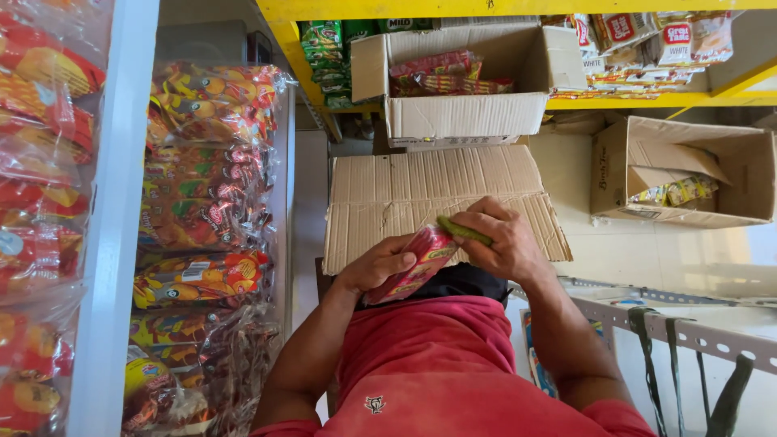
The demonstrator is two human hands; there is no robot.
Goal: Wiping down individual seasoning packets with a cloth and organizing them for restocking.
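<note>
While both sets of fingers are curled around the same stack of red sachets (414, 263), the work looks to be partway along; the left hand (379, 265) cups the lower end from beneath, thumb laid across the top, and the right hand (502, 241) closes over the upper end, its fingertips pinching a green strip (463, 231) that lies along the stack's edge. Neither hand is slack; both grip the packets firmly, held together just in front of the person's chest, above a flattened sheet of cardboard (429, 194). From the wrists, the 2 bare forearms run back and down toward a red shirt (429, 364), elbows spread wide, so the arms form a V that meets at the stack. As a judgement of progress: an open cardboard box (465, 81) straight ahead, sitting on a yellow shelf (518, 10), holds more red packets of the same kind, so some stock seems handled and some left; a second open box (688, 174) to the right holds a few pale yellow packets. On the left, a white rack (113, 218) carries clear bags of colourful snack packs (206, 186); metal slotted bars (688, 332) lie at the lower right.
</note>
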